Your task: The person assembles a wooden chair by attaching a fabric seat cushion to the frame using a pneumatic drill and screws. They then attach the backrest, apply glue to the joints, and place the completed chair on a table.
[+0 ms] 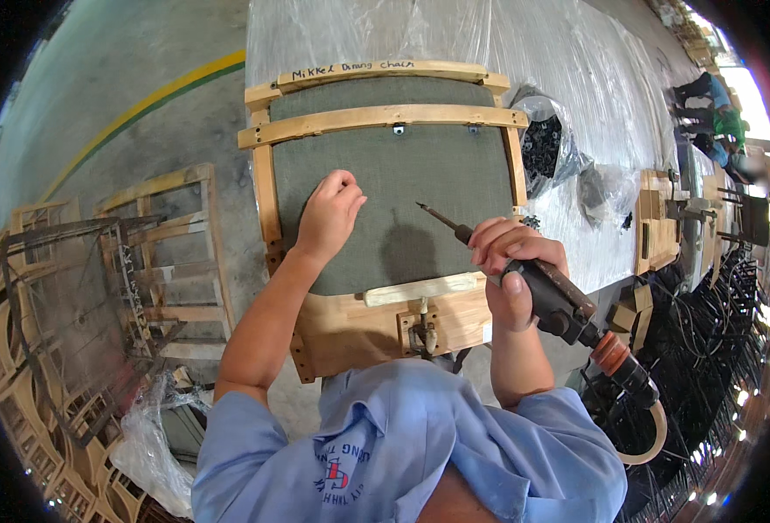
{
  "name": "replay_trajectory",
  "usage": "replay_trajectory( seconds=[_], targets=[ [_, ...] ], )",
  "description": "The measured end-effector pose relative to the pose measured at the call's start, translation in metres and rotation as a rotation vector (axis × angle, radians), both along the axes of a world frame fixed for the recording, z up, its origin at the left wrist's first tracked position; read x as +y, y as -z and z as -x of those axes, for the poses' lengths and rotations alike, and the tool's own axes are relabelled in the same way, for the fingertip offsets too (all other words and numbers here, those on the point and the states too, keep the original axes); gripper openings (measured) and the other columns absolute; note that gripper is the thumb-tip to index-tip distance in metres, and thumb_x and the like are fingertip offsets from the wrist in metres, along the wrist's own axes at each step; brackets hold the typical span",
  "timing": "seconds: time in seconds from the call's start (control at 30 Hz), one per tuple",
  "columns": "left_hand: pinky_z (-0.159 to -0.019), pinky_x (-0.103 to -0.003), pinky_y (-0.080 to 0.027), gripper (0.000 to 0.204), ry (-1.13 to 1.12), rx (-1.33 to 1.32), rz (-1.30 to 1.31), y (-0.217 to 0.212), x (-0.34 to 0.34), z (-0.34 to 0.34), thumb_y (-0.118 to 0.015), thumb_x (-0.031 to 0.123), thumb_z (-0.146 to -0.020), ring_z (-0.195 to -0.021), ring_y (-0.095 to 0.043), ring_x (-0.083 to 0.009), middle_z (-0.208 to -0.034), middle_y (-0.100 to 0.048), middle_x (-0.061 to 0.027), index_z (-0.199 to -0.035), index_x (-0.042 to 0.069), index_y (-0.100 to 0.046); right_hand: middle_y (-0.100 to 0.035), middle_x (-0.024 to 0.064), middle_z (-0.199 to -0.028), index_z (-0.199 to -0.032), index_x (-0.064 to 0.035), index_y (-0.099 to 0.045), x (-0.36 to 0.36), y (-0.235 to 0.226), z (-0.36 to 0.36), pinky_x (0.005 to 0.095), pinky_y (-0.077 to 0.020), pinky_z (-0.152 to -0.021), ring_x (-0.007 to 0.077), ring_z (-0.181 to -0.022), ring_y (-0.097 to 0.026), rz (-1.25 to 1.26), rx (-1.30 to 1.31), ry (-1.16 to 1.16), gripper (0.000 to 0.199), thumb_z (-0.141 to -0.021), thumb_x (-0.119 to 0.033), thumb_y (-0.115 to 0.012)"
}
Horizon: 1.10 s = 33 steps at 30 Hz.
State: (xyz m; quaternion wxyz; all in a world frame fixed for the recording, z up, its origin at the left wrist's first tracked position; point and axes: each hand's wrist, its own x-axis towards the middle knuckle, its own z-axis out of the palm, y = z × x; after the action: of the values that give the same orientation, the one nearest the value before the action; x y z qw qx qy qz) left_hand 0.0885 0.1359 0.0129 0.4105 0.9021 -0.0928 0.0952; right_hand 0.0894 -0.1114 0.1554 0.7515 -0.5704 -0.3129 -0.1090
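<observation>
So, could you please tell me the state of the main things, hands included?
Left hand: fingers curled, contents unclear
Right hand: closed around the power screwdriver
Power screwdriver: held, tip in the air
Hose: attached, curved
Grey fabric: spread flat
Wooden frame: bars joined together
Plastic bag: open, dark pieces inside

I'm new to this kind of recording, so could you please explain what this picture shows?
No robot here: a person works bare-handed, seen from above by a fisheye camera worn on the head, so straight edges look bent. The right hand grips a dark power screwdriver with a pale hose, its tip over a grey-green panel within a wooden frame. The left hand is over the panel, fingers curled; whether it holds something small cannot be told. To the right, a plastic bag of black pieces sits on a film-covered surface.
</observation>
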Motion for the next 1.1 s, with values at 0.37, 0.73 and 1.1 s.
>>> replay_trajectory(
  seconds=[0.37,0.73,1.1],
  targets=[
    [-0.084,-0.045,-0.052,0.009,0.013,-0.031,0.107,0.003,0.013,0.004,-0.071,0.004,-0.089,-0.098,-0.063,-0.0360,-0.103,-0.062,-0.0142,-0.094,0.001,-0.065,-0.061,0.0108,-0.082,-0.111,-0.0027,-0.052,0.049,0.003,-0.001,0.0464,-0.0542,-0.075,0.0250,-0.074,-0.063,0.085,0.009,-0.050,0.020,-0.099,-0.013,-0.064],
    [-0.075,-0.042,-0.052,0.012,-0.258,-0.240,-0.045,0.015,0.076,-0.045,-0.075,0.009,-0.087,-0.088,-0.064,-0.0323,-0.093,-0.062,-0.0105,-0.092,0.001,-0.068,-0.061,0.0098,-0.081,-0.111,-0.0035,-0.051,0.069,0.007,-0.013,0.0464,-0.0547,-0.074,0.0242,-0.073,-0.062,0.103,0.024,-0.068,0.021,-0.099,-0.013,-0.065],
    [-0.072,-0.040,-0.051,0.019,-0.188,-0.346,-0.304,0.016,0.099,-0.076,-0.078,0.015,-0.083,-0.085,-0.062,-0.0286,-0.093,-0.060,-0.0062,-0.088,0.005,-0.063,-0.061,0.0086,-0.079,-0.111,-0.0040,-0.052,0.072,0.014,-0.028,0.0462,-0.0545,-0.073,0.0238,-0.071,-0.062,0.116,0.039,-0.072,0.025,-0.099,-0.019,-0.068]
  ],
)
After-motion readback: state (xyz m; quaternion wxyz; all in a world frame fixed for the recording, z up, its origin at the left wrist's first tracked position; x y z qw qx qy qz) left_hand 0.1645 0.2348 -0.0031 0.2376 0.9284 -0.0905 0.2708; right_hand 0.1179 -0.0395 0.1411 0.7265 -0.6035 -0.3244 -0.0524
